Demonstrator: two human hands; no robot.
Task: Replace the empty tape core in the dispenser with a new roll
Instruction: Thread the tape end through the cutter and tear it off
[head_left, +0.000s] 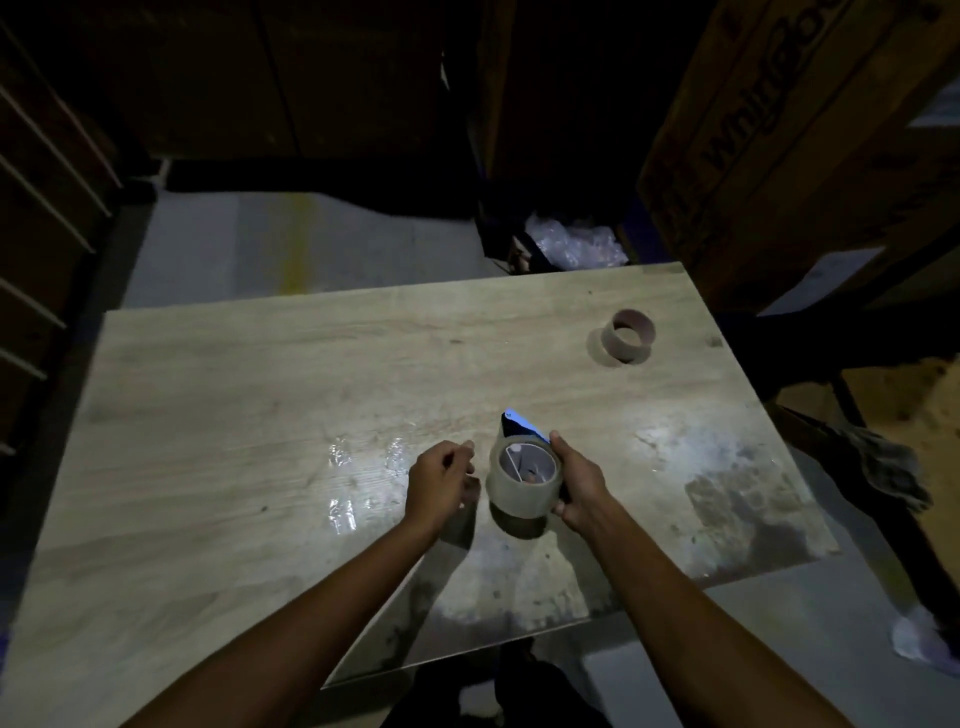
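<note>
A roll of clear tape (511, 491) sits on a dark dispenser with a blue front piece (522, 423), held just above the wooden table (260, 395). My right hand (579, 486) grips the dispenser from the right side. My left hand (441, 480) hovers just left of the roll, fingers curled loosely and holding nothing that I can see. An empty brown cardboard core (627, 335) stands on the table at the far right, well away from both hands.
A large cardboard box (805, 145) stands beyond the table's right corner. Crumpled plastic wrap (576, 241) lies on the floor behind the table. Dark shelving (47, 208) runs along the left. Shiny tape strips (343, 452) are stuck on the tabletop.
</note>
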